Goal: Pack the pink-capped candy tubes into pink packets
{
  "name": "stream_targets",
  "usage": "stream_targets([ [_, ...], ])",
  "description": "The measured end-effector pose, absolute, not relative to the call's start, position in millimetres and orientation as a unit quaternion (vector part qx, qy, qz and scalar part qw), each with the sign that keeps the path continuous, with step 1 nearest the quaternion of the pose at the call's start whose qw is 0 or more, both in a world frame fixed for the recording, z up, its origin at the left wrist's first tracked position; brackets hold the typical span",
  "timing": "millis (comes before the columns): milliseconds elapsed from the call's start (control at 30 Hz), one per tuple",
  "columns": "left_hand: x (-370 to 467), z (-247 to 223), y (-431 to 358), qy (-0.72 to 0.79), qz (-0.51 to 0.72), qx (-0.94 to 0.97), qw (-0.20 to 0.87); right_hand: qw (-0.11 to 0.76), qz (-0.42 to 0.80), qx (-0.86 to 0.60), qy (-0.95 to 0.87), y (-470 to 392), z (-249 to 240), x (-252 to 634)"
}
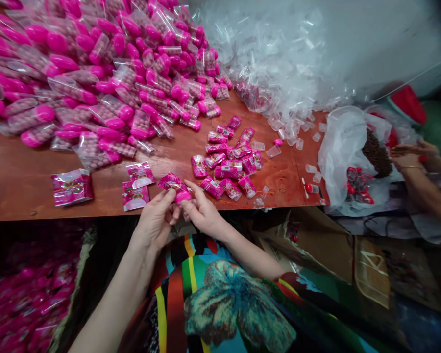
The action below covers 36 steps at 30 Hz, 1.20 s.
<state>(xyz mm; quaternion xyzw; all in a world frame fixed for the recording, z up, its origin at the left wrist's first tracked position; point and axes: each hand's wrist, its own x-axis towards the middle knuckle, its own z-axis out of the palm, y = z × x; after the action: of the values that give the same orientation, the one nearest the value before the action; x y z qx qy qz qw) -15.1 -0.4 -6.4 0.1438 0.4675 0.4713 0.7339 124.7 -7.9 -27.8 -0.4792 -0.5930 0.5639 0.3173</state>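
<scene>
Over the table's front edge, both my hands meet at a pink printed wrapper (171, 181) with a bright pink capsule (183, 195) at its lower end. My left hand (158, 215) pinches the left side of the wrapper. Fingers of my right hand (202, 211) close on the capsule end from the right. Flat pink wrappers lie to the left, a small stack (135, 195) nearest and a larger pile (71, 188) farther off. Right of my hands sits a group of pink wrapped capsules (228, 169).
A heap of pink-capped clear tubes with pale balls (106, 93) covers the back left. Clear plastic tubes (279, 59) are piled behind. At right, a co-worker's hands (415, 154) are near a white bag (338, 137). Boxes (316, 240) stand below the table (14, 196).
</scene>
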Motion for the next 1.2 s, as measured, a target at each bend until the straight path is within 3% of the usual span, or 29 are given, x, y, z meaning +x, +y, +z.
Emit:
stream_targets([
  [100,-15,-7,-3,0.467,0.420,0.163,0.761,0.343,0.615,-0.453,-0.547,-7,-31,123],
  [267,-14,-7,-3,0.479,0.431,0.149,0.750,0.282,0.513,-0.502,-0.637,-9,-21,131],
  [533,-14,-5,-3,0.495,0.428,0.178,0.735,0.328,0.755,-0.370,-0.429,-15,-31,131],
  [733,-12,-1,-1,0.536,0.436,0.181,0.699,0.368,0.614,-0.467,-0.520,-17,-28,122],
  [967,-12,-1,-4,0.475,0.426,0.146,0.756,0.312,0.812,-0.333,-0.363,-7,-24,132],
  [1200,-11,-3,-10,0.465,0.378,0.219,0.770,0.349,0.738,-0.391,-0.425,1,-22,136],
])
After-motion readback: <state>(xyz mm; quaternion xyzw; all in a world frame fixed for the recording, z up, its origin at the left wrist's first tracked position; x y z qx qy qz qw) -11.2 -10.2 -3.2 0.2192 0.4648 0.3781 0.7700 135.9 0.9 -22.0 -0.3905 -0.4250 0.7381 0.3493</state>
